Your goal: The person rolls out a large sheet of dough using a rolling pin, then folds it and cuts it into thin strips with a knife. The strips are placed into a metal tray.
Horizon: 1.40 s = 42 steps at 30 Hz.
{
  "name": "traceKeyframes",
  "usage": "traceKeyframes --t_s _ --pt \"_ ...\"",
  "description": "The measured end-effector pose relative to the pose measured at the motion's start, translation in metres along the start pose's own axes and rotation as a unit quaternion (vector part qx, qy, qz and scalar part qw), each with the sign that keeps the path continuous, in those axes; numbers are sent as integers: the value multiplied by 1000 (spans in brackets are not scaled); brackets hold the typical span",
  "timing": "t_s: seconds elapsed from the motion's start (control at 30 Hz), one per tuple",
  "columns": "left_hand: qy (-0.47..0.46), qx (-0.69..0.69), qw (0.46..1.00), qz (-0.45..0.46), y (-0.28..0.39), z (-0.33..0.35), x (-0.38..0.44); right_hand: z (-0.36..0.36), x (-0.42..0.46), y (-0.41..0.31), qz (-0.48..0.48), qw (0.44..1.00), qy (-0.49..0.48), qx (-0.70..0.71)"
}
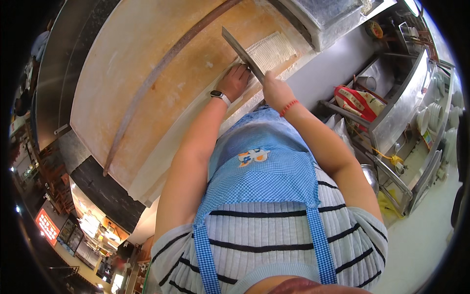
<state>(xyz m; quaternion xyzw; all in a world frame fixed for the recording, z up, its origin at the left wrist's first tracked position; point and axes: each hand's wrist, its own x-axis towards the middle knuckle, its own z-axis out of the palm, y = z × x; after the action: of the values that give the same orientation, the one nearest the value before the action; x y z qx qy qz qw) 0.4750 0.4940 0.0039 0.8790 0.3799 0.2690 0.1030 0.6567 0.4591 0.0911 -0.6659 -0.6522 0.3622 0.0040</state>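
Observation:
My right hand point(277, 90) is closed around the handle of a large kitchen knife point(240, 51). Its long, wide blade slants up and to the left, edge down at the dough. Just left of the blade, my left hand point(235, 81) presses on a pale folded dough sheet point(159, 161), fingers bent and fingertips close to the steel. The sheet runs down-left along the near side of the floured wooden board point(205, 64), partly behind my left forearm. Right of the blade lies a row of thin cut noodles point(275, 51), side by side.
A long dark wooden rolling pin point(154, 79) lies across the board. Beyond the board's right end stands a floury clear-sided bin point(326, 18). To my right are a metal rack point(398, 99), a red-and-white sack point(360, 103) and stacked bowls point(433, 115).

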Motion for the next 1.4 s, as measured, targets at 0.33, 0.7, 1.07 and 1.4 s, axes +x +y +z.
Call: traceKeyframes --t_s 0.33,0.7,1.07,1.4 --pt "-24 -13 1000 -2 -4 4 -3 16 21 -9 -17 1000 22 -11" --pt "-77 9 996 -44 -1 5 -10 13 -8 -5 -6 1000 -12 -12" --pt "-44 31 998 -26 -4 4 -15 2 -40 2 4 1000 -25 0" --pt "25 2 1000 17 -4 3 -10 4 -18 -4 -32 999 11 6"
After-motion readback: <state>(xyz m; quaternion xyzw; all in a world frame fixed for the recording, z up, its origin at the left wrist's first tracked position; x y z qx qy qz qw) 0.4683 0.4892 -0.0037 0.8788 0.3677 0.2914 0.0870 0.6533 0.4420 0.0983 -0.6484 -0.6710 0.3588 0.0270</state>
